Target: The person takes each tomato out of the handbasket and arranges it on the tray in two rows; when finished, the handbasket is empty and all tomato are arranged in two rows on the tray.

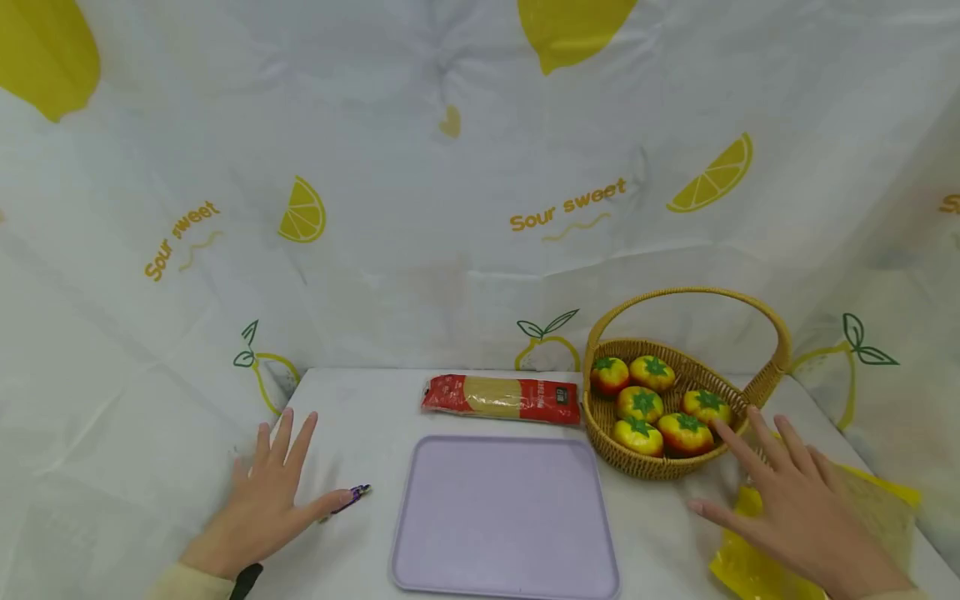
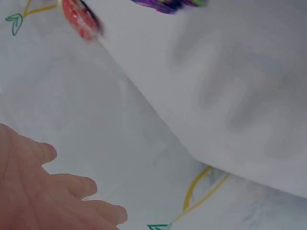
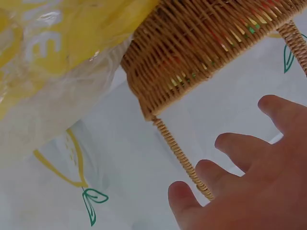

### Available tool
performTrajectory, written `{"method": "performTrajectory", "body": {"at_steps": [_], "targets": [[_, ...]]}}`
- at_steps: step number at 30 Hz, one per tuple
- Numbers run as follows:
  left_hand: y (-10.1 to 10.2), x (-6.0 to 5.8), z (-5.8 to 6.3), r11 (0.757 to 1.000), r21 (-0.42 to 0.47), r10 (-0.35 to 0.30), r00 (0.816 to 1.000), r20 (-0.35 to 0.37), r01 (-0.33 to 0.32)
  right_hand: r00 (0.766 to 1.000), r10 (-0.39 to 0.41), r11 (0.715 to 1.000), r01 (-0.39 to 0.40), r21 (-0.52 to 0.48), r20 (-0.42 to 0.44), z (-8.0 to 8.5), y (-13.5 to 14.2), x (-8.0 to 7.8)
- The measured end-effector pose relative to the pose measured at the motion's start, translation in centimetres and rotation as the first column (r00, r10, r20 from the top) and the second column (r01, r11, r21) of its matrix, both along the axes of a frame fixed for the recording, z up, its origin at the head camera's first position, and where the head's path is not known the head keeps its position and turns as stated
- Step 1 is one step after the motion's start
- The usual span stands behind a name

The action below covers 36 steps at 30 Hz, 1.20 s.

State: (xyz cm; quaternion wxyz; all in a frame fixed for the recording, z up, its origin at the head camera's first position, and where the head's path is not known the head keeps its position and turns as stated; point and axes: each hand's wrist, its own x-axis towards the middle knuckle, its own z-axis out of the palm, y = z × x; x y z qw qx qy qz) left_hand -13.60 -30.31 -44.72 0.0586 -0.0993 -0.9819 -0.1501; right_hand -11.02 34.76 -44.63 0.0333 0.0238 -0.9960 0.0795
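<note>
In the head view my left hand [image 1: 264, 498] hovers with fingers spread at the table's left side. Beside its thumb shows a small purple object [image 1: 358, 492], partly hidden; its kind is unclear. My right hand [image 1: 806, 508], fingers also spread, is held over a yellow plastic bag [image 1: 738, 558] with a clear part and covers much of it. Just ahead of those fingers stands a wicker basket [image 1: 622, 454] with a tall handle. Several yellow-red fruits with green leafy tops, like persimmons [image 1: 687, 435], lie inside. Neither hand holds anything.
A pale purple tray [image 1: 506, 517] lies flat between the hands. Behind it is a long red packet [image 1: 501, 397] with a yellowish middle. A white sheet with lemon prints [image 1: 420, 250] hangs at the back and sides of the white table [image 1: 360, 408].
</note>
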Motion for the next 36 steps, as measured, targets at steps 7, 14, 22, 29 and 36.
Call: {"method": "performTrajectory", "body": {"at_steps": [7, 14, 22, 29, 36], "targets": [[4.1, -1.1, 0.4, 0.981, 0.173, -0.099, 0.995, 0.030, 0.093, 0.998, 0.063, 0.997, -0.064, -0.044, -0.027, 1.3, -0.2, -1.7], [7.9, -2.0, -0.8, 0.954, 0.292, -0.112, 0.986, 0.124, 0.072, 0.990, 0.133, 0.988, -0.136, -0.075, -0.049, 2.1, -0.6, -3.9], [10.2, -2.6, -1.8, 0.938, 0.342, -0.029, 0.976, 0.216, -0.048, 0.982, 0.187, 0.977, -0.190, -0.094, -0.034, 2.1, -1.0, -6.1], [10.9, -3.0, -2.0, 0.902, 0.410, 0.001, 0.949, 0.317, -0.138, 0.974, 0.225, 0.969, -0.226, -0.101, -0.025, 1.9, -0.9, -6.9], [11.3, -3.4, -2.7, 0.881, 0.426, 0.005, 0.905, 0.425, -0.205, 0.977, 0.213, 0.969, -0.208, -0.130, 0.022, 1.5, -0.9, -7.8]]}}
